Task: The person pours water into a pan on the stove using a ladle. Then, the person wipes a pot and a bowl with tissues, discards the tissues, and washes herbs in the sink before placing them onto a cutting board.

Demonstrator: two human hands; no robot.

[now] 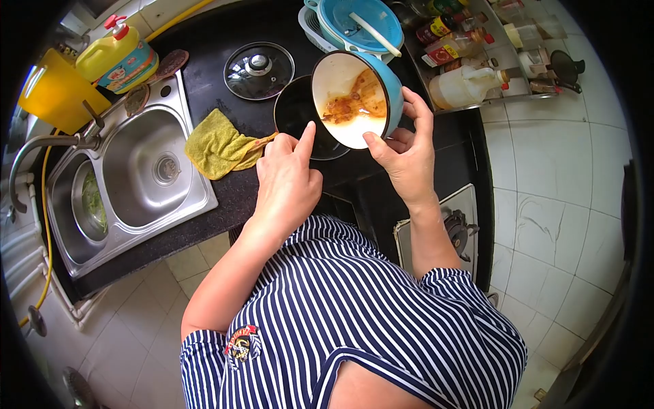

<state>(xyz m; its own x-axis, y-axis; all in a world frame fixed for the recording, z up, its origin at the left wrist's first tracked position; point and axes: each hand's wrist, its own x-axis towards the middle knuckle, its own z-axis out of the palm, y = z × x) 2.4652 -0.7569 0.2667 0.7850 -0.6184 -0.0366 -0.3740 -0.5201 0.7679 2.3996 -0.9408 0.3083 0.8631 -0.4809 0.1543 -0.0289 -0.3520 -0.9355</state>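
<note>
My right hand [412,146] grips a bowl [394,85], blue outside and white inside, thumb on the rim and fingers behind. It is tilted on its side over a dark pot [293,109], its mouth facing left. Brown sauce residue [357,102] coats part of the inside. My left hand [289,167] is in front of the pot, index finger stretched toward the bowl and the other fingers curled. What those fingers hold, if anything, is hidden. A thin brownish piece [264,141] shows beside them, next to a yellow-green cloth [218,146].
A glass lid [259,71] lies behind the pot. At left is a double sink [146,184] with a faucet [51,140] and a yellow detergent jug [119,61]. Blue basins [361,24] stand at the back. Bottles [466,82] fill a right-hand rack; a gas burner [458,228] is at right.
</note>
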